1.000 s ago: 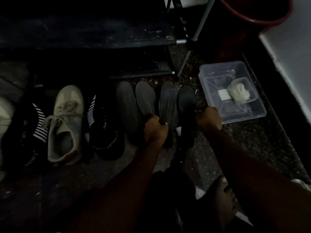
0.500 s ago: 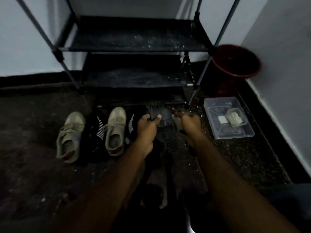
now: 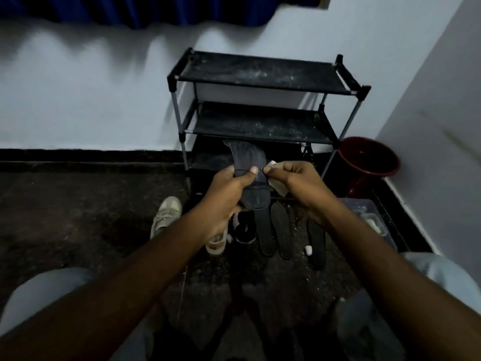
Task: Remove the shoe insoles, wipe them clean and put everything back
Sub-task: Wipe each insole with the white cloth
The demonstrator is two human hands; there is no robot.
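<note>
Head view: before the rack [image 3: 260,74], an insole [image 3: 247,157] is clasped in the left grip [image 3: 229,186] for wiping; cloth [image 3: 272,164] is pinched in the right grip [image 3: 294,181].

Corner of a home where shoes are kept.

A black three-tier fabric shoe rack on grey metal poles [image 3: 260,74] stands against a white plastered wall [image 3: 78,100], on a dark speckled stone floor [image 3: 78,217] edged with a black skirting strip [image 3: 78,155]. In front of the rack lie a beige lace-up sneaker [image 3: 166,214], a black shoe with white stripes [image 3: 243,225] and flat black insoles [image 3: 282,230]. Right of the rack, in the wall corner, sits a dark red plastic bucket [image 3: 363,182], with a clear plastic storage box [image 3: 364,207] just beside it. A blue curtain [image 3: 130,9] hangs above and left of the rack.
</note>
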